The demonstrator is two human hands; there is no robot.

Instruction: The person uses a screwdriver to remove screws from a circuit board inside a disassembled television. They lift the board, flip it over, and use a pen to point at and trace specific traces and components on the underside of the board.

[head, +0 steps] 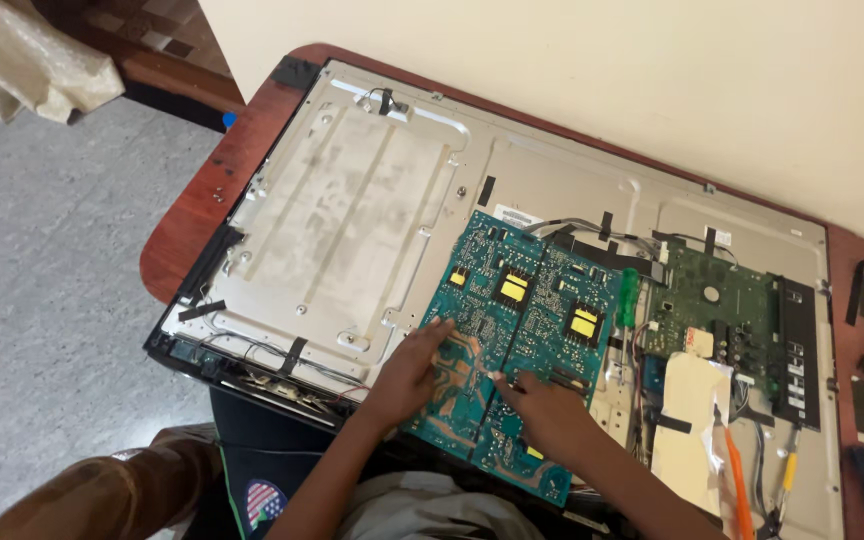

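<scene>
Person seated at near edge of wooden table [184, 225], TV back panel [352, 230] lying flat on it, cover off. Two teal power boards [512, 340] sit mid-panel, side by side, near ends overhanging toward the person.

Left hand [414, 365]: fingers spread, tips flat on the left board's near half, pressing not gripping. Right hand [542, 405]: index out, tip on the seam between the boards, other fingers curled loosely, nothing clamped. Can't tell if anything tiny is pinched.

Green-handled screwdriver [629, 297] lies just right of the boards. Green main board [722, 310] further right, w/ black connector strip. Orange-handled tool [737, 480] and yellow-handled tool [788, 470] at near right, beside a pale paper sheet [687, 410].

Risks imo:
- Bare fingers on solder side → residual cap charge could bite, or ESD/skin oil on joints.
- Boards look unfastened & overhanging; downward push could tip or flex them, crack traces.
- Cable bundle [592, 232] at far edge is taped; sliding the boards could strain connectors.
- Screwdriver is loose near the boards, could roll onto contacts.
</scene>
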